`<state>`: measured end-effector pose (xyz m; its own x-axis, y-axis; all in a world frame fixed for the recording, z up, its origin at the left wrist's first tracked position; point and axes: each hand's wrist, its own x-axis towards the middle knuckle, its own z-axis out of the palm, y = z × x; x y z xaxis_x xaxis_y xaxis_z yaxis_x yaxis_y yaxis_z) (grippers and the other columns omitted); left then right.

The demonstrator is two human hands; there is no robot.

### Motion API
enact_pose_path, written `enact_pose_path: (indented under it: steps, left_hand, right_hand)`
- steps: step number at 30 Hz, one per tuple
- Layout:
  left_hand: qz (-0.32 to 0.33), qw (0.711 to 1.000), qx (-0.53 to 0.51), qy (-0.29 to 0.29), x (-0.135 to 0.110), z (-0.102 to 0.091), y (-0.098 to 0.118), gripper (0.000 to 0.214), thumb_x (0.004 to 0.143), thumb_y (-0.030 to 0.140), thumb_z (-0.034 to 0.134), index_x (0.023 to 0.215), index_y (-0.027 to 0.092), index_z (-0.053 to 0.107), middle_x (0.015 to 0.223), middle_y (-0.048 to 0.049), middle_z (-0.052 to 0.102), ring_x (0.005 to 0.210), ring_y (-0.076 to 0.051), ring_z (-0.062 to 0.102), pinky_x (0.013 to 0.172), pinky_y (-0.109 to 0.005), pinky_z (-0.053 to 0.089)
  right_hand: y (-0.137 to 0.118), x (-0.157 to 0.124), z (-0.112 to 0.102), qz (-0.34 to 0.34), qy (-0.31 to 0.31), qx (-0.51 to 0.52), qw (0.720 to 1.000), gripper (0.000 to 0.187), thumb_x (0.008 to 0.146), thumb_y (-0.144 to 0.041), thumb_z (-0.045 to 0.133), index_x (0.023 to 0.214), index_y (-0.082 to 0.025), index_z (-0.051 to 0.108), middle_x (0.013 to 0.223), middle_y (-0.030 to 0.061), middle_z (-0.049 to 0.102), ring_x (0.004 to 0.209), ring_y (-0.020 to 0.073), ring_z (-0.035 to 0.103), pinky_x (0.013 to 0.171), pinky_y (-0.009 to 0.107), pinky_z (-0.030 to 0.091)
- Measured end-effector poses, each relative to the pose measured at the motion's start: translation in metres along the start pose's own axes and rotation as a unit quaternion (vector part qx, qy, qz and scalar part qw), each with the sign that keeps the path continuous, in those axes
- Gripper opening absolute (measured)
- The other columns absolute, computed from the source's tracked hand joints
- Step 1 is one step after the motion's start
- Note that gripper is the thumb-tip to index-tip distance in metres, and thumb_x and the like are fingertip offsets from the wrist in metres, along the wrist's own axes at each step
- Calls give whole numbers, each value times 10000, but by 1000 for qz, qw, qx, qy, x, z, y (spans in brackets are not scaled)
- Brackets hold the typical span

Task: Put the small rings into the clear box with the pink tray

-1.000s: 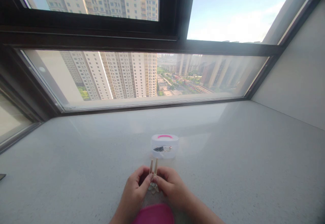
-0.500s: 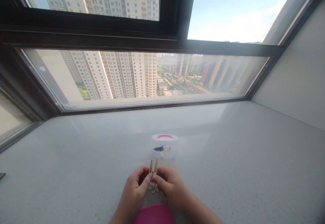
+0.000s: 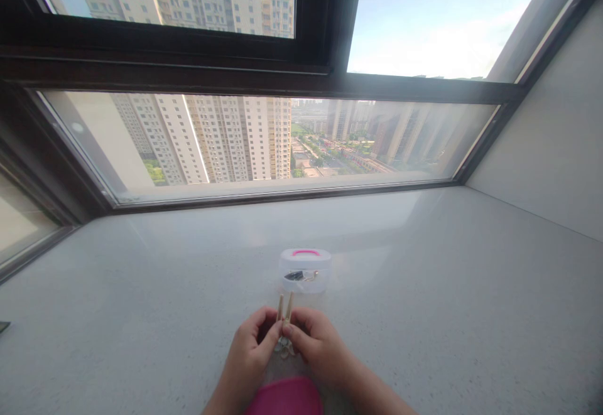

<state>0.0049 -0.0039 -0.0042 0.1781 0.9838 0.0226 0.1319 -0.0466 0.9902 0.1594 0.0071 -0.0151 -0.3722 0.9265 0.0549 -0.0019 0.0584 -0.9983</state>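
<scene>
Just short of the clear box (image 3: pixel 306 264) — two pale prongs (image 3: pixel 289 306), long axes toward it (one piece or two, cannot tell). Left hand (image 3: pixel 253 341) and right hand (image 3: pixel 316 338), equally near on either side, pinch the bases, thumb against finger.

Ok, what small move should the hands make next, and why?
I'd probably ease the fingertips of the left hand and right hand slightly apart without letting go: they crowd together around the slim tan sticks and hide their lower parts, so I can't tell whether the small pale pieces just below are joined to them.
</scene>
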Motion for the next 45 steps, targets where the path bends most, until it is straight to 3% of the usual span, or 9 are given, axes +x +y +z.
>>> enact_pose_path:
  steps: [45]
  left_hand:
    - [-13, 1000, -19, -3, -2, 1, 6, 250, 831, 361, 588, 887, 148, 706, 717, -32, 660, 732, -202, 599, 661, -250, 455]
  right_hand:
    - [-2, -1, -1, 4, 2, -22, 1000, 299, 836, -402, 565, 732, -125, 604, 570, -31, 476, 546, 102, 412, 516, 211, 311]
